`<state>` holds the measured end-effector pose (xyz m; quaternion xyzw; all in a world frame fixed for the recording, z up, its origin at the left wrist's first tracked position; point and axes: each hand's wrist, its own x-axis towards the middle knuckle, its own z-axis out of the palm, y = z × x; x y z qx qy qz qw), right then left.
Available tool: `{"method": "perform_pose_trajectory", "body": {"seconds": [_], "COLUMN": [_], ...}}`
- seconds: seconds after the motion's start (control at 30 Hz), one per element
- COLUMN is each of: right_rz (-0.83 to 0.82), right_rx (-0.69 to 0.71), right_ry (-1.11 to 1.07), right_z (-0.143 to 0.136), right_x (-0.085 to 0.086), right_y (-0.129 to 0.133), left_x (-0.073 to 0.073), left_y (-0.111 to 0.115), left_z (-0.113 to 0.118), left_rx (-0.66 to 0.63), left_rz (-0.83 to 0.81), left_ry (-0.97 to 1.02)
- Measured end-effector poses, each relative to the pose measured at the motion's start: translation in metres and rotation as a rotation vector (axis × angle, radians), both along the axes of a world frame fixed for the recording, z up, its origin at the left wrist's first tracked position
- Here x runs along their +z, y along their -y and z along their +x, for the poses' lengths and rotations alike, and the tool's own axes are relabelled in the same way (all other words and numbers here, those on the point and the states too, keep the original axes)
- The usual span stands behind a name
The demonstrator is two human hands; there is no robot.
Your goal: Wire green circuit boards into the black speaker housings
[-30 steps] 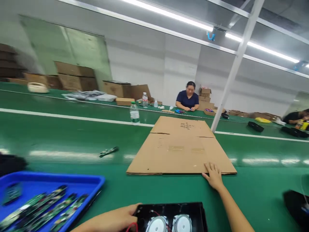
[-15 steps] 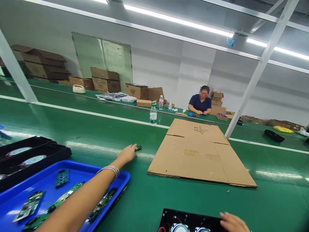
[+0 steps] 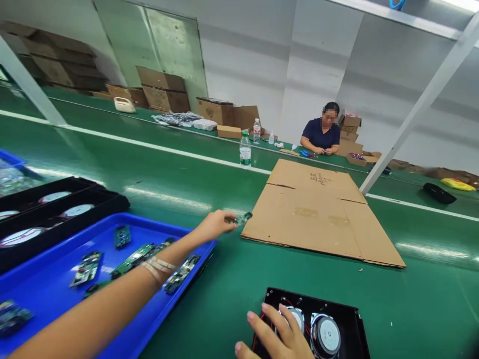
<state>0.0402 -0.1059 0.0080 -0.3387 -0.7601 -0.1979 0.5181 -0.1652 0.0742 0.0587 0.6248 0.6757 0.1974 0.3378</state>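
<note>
Between the thumb and fingers of my left hand [image 3: 216, 225] is a small green circuit board [image 3: 243, 218], held above the bench just left of the cardboard sheet. My right hand [image 3: 279, 334] has its fingers spread over the left part of a black speaker panel [image 3: 348, 314]; whether it touches cannot be made out. One round speaker [image 3: 329, 335] shows plainly on the panel, and another lies partly behind my fingers, with red wires near it. Under my left forearm, a blue tray [image 3: 149, 219] holds several green circuit boards [image 3: 87, 268].
A flat cardboard sheet [image 3: 322, 219] lies on the green bench [image 3: 224, 279]. Black speaker housings [image 3: 90, 204] stand at the left behind the tray. A water bottle [image 3: 245, 152] stands beyond. Across the bench a person [image 3: 322, 132] sits near cartons [image 3: 164, 94].
My left hand has moved right and slightly up with the circuit board. My right hand has come left over the speaker panel, fingers spread. The view has tilted downward.
</note>
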Motion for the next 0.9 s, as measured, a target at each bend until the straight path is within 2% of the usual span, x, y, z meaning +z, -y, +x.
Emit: {"method": "perform_pose_trajectory", "body": {"seconds": [0.1, 0.17, 0.23, 0.33, 0.4, 0.53, 0.6, 0.73, 0.8, 0.9], "right_rz": [0.077, 0.057, -0.084, -0.441, -0.609, -0.721, -0.767, -0.883, -0.853, -0.702], "right_rx": [0.142, 0.231, 0.280, 0.242, 0.194, 0.196, 0.159, 0.019, 0.045, 0.116], "right_ry": [0.172, 0.122, 0.005, -0.136, -0.186, -0.075, -0.054, -0.192, -0.168, -0.154], "right_z": [-0.003, 0.004, 0.015, 0.033, 0.042, 0.049, 0.051, 0.055, 0.054, 0.047], "right_x": [0.001, 0.005, 0.012, 0.026, 0.035, 0.038, 0.034, 0.031, 0.035, 0.041], "right_y": [-0.013, -0.017, -0.016, -0.009, -0.005, 0.000, 0.002, 0.006, 0.007, 0.008], "left_x": [0.000, -0.006, -0.012, -0.018, -0.018, -0.021, -0.023, -0.024, -0.023, -0.021], "left_y": [0.063, 0.103, 0.135, 0.165, 0.177, 0.190, 0.194, 0.196, 0.196, 0.194], "left_z": [0.009, 0.016, 0.026, 0.047, 0.063, 0.089, 0.096, 0.099, 0.099, 0.102], "left_rx": [-0.043, -0.032, 0.058, 0.114, 0.130, 0.131, 0.185, 0.315, 0.322, 0.246], "left_rz": [-0.074, -0.128, -0.247, -0.364, -0.388, -0.384, -0.351, -0.283, -0.256, -0.273], "left_ry": [0.211, 0.347, 0.717, 1.034, 1.167, 1.312, 1.328, 1.280, 1.231, 1.165]}}
